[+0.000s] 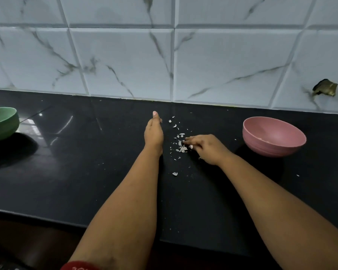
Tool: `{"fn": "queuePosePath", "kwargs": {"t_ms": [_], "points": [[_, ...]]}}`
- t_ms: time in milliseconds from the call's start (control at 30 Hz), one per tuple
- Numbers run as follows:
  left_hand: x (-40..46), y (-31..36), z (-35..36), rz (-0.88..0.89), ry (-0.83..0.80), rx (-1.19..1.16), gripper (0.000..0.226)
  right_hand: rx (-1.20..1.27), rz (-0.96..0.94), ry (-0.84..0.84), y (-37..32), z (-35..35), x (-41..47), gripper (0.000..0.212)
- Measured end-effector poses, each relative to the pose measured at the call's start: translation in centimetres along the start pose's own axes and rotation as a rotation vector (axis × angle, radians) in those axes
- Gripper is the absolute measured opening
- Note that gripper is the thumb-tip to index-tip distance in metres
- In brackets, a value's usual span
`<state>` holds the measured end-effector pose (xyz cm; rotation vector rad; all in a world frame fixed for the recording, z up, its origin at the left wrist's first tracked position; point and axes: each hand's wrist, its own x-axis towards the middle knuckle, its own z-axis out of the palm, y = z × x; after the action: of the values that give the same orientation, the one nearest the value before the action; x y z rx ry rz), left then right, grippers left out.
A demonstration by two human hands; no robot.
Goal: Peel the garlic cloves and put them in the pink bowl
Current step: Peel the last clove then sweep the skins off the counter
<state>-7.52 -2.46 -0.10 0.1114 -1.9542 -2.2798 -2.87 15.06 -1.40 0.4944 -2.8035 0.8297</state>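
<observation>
Right hand (205, 148): fingertips pinched down into the pile of garlic skins (180, 147); whether they grip a clove or only skin, can't tell. Left hand (154, 133): flat, on edge, fingers straight, holding nothing, just beside the pile like a wall. Skin flakes are scattered on the black counter (86, 172) between the hands. Pink bowl (273, 136) sits near, to the right, with something pale inside, likely peeled cloves. Green bowl (2, 123) far left, contents hidden. Judgement: cloves are small, firm, slick once peeled; pinch across the sides. Skins are featherlight and brittle; sweep them, don't pick.
</observation>
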Motion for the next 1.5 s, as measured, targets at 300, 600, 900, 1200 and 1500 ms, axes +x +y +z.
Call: {"fn": "queuePosePath", "kwargs": {"t_ms": [300,600,900,1200,1500], "points": [[0.4,-0.4,0.1,0.007,-0.046,0.08,0.038,0.052,0.059,0.42,-1.5,-3.6,0.3,0.006],[0.7,-0.7,-0.1,-0.004,-0.034,0.076,0.04,-0.272,0.343,-0.287,-1.3,-8.4,-1.9,0.068],[0.9,-0.8,-0.2,-0.018,-0.03,0.073,0.04,-0.004,0.224,-0.065,-0.1,-4.5,-0.4,0.015],[1.0,-0.8,0.0,-0.026,-0.039,0.066,0.04,0.034,0.137,0.269,-0.3,-7.1,-0.8,0.013],[0.8,-0.6,0.0,-0.018,-0.041,0.067,0.039,-0.028,0.146,0.196,0.4,-6.9,-0.6,0.028]]}}
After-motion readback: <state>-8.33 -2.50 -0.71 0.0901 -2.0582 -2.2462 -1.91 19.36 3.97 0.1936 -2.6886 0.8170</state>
